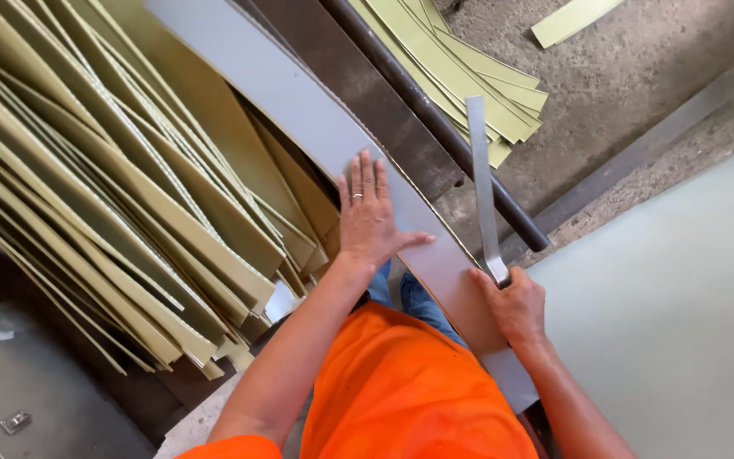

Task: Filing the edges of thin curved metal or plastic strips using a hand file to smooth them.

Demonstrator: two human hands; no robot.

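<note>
Centrally, a long grey sheet strip [316,127] runs diagonally across the view and serves as the landmark. Left hand [369,217]: fingers spread, palm pressed flat on the strip's near half. Right hand [516,304]: closed in a fist around the lower end of a flat metal bar [482,183], which rises from the strip's right edge, crossing a dark round rod [435,119] lying parallel to the strip. Left of the strip, a fanned heap of olive-green strips [104,195]. Right of it, a pale green sheet [681,297]. Beyond the rod, a smaller stack of green offcuts [469,76] on the floor.
</note>
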